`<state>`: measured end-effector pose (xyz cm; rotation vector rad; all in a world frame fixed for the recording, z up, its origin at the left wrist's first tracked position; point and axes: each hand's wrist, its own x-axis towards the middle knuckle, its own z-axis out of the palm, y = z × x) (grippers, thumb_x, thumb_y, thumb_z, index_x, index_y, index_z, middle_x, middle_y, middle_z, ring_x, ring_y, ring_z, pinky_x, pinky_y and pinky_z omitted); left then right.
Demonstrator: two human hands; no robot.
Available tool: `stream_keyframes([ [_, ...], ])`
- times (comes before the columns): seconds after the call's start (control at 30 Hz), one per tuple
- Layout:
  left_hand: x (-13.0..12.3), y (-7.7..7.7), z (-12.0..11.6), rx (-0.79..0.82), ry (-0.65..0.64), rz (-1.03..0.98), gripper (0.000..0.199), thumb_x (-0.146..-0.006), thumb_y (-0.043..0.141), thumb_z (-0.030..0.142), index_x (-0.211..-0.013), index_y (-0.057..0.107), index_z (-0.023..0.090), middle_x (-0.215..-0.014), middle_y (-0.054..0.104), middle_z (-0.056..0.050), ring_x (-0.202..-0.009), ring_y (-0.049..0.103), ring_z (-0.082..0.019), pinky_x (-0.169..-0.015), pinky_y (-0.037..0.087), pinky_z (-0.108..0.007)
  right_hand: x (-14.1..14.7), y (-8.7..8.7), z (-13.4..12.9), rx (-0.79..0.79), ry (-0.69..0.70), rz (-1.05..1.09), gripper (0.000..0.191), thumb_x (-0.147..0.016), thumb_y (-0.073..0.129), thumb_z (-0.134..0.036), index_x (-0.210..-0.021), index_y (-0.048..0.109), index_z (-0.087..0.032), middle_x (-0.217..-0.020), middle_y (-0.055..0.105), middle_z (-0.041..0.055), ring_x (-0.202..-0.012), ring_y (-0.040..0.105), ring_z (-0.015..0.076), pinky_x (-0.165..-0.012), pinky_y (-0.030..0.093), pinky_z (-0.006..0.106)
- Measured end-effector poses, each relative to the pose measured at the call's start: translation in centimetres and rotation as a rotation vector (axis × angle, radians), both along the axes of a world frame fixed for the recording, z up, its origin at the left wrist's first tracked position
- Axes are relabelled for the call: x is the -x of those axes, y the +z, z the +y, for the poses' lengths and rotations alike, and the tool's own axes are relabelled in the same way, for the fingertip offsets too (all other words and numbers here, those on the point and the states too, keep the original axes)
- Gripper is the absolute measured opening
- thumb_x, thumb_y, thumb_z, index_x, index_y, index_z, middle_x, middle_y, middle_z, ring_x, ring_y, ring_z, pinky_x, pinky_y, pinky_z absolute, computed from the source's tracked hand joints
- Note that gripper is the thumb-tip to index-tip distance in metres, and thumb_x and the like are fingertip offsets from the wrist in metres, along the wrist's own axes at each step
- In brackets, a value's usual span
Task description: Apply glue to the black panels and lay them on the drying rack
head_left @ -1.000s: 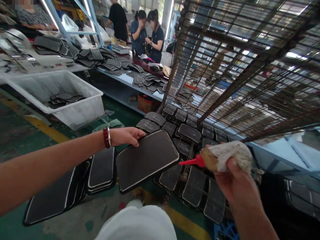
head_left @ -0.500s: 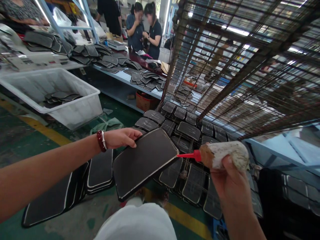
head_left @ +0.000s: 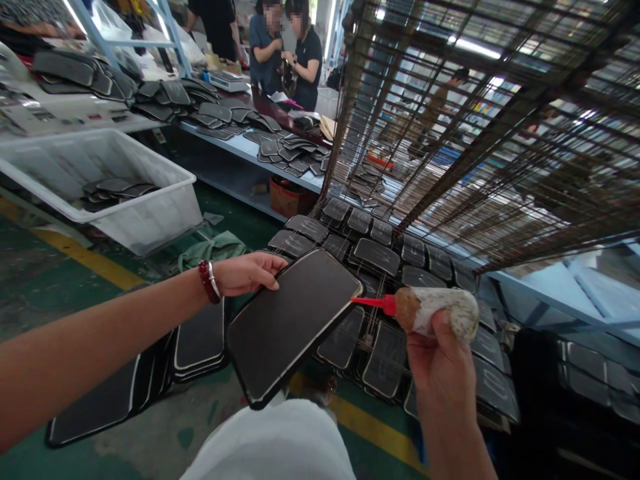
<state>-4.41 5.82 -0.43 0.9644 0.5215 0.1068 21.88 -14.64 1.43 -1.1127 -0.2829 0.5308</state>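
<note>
While the left hand (head_left: 247, 272) pinches the upper left edge of a dark flat panel (head_left: 290, 320), thumb on its face and fingers beneath, the panel is held tilted above the person's lap; a red bracelet (head_left: 209, 282) circles that wrist; the right hand (head_left: 440, 363) is closed around a stained squeeze bottle (head_left: 434, 311), whose red nozzle (head_left: 370, 303) touches the panel's right corner at its pale rim. Behind the panel, rows of similar dark pieces (head_left: 375, 257) lie on a low wire rack; further stacks (head_left: 200, 340) rest on the green floor to the left. A white plastic tub (head_left: 150, 213) holding a few pieces stands near a long workbench (head_left: 240, 150) strewn with more; a tall wire shelving frame (head_left: 475, 133) rises on the right; two people (head_left: 287, 50) stand at the bench's far end.
</note>
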Motion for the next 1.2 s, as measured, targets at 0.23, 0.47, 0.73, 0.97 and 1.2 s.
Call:
stream_keyframes([
  [0.23, -0.7, -0.3, -0.2, 0.060, 0.076, 0.030, 0.036, -0.061, 0.068, 0.002, -0.095, 0.070, 0.011, -0.092, 0.074, -0.013, -0.077, 0.071, -0.024, -0.071, 0.056, -0.033, 1.2, -1.1, -0.6, 0.041, 0.041, 0.039, 0.032, -0.077, 0.076, -0.029, -0.107, 0.066, -0.024, -0.109, 0.069, -0.0003, -0.101, 0.064, 0.0151, -0.092, 0.053, 0.031],
  [0.47, -1.2, -0.5, -0.3, 0.097, 0.139, 0.049, 0.037, -0.059, 0.065, 0.000, -0.094, 0.070, 0.010, -0.089, 0.074, -0.014, -0.076, 0.071, -0.024, -0.069, 0.057, -0.033, 2.3, -1.6, -1.1, 0.058, 0.059, 0.051, 0.038, -0.075, 0.078, -0.029, -0.110, 0.066, -0.024, -0.109, 0.070, 0.0007, -0.098, 0.065, 0.0143, -0.092, 0.052, 0.028],
  [0.73, -1.5, -1.5, 0.0, 0.139, 0.196, 0.083, 0.033, -0.058, 0.063, -0.001, -0.089, 0.071, 0.008, -0.085, 0.074, -0.014, -0.071, 0.070, -0.023, -0.068, 0.057, -0.032, 3.5, -1.5, -1.7, 0.056, 0.158, 0.040, 0.044, -0.074, 0.077, -0.030, -0.116, 0.063, -0.025, -0.110, 0.070, 0.0057, -0.102, 0.065, 0.0216, -0.097, 0.050, 0.042],
  [0.97, -1.6, -1.9, 0.0, 0.185, 0.237, 0.109, 0.029, -0.057, 0.061, -0.002, -0.083, 0.070, 0.007, -0.076, 0.073, -0.014, -0.066, 0.070, -0.024, -0.062, 0.058, -0.033, 4.2, -1.7, -2.7, 0.049, 0.228, 0.049, 0.057, -0.075, 0.076, -0.027, -0.128, 0.054, -0.027, -0.110, 0.069, 0.0097, -0.104, 0.065, 0.0268, -0.094, 0.050, 0.051],
  [1.2, -1.9, -2.0, 0.2, 0.186, 0.351, 0.153, 0.025, -0.056, 0.058, -0.005, -0.076, 0.067, 0.008, -0.068, 0.072, -0.011, -0.061, 0.070, -0.022, -0.059, 0.059, -0.031, 4.4, -2.1, -4.2, 0.096, 0.314, 0.048, 0.063, -0.074, 0.076, -0.030, -0.131, 0.049, -0.026, -0.114, 0.067, 0.0137, -0.107, 0.064, 0.0298, -0.094, 0.049, 0.051],
])
